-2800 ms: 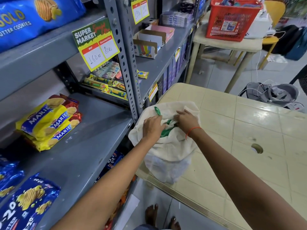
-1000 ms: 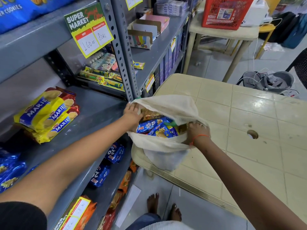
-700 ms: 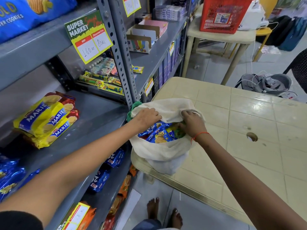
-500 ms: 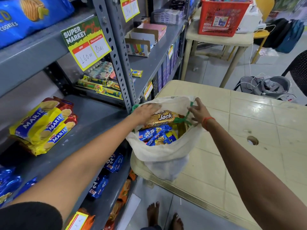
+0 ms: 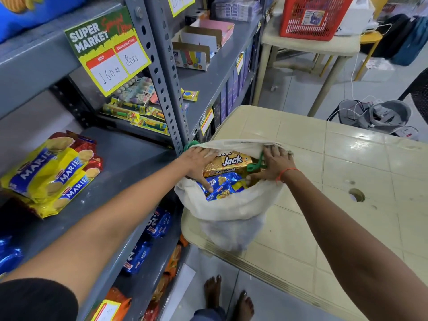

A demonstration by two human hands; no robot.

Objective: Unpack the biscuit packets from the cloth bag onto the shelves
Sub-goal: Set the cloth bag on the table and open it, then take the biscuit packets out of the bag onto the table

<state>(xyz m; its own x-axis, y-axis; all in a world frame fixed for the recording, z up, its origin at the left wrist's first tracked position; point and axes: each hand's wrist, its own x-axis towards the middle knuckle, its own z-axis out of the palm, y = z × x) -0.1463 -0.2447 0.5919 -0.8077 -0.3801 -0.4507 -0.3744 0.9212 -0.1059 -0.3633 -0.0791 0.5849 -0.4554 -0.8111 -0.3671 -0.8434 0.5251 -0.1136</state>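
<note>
The white cloth bag (image 5: pixel 231 212) sits on the near left corner of the cream table (image 5: pixel 335 163), with its mouth spread wide. Inside lie a gold Krack Jack biscuit packet (image 5: pixel 231 161) and blue biscuit packets (image 5: pixel 220 187) below it. My left hand (image 5: pixel 199 164) reaches into the bag's left side, its straight fingers lying over the gold packet's end and touching a blue packet. At the right rim, my right hand (image 5: pixel 275 166) grips the cloth and the green drawstring (image 5: pixel 254 165), thumb inside. The grey shelf (image 5: pixel 129 163) beside the bag carries yellow Marie packets (image 5: pixel 53 172).
A grey upright post (image 5: pixel 169 89) stands just behind the bag. Blue and orange packets (image 5: pixel 148 239) fill the lower shelves. A red basket (image 5: pixel 312 17) sits on a far table. My bare feet (image 5: pixel 227 295) stand on the floor between shelf and table.
The tied bag has been pulled open and its mouth spread wide. My left hand has gone from the rim down onto the packets; my right hand still holds the right rim.
</note>
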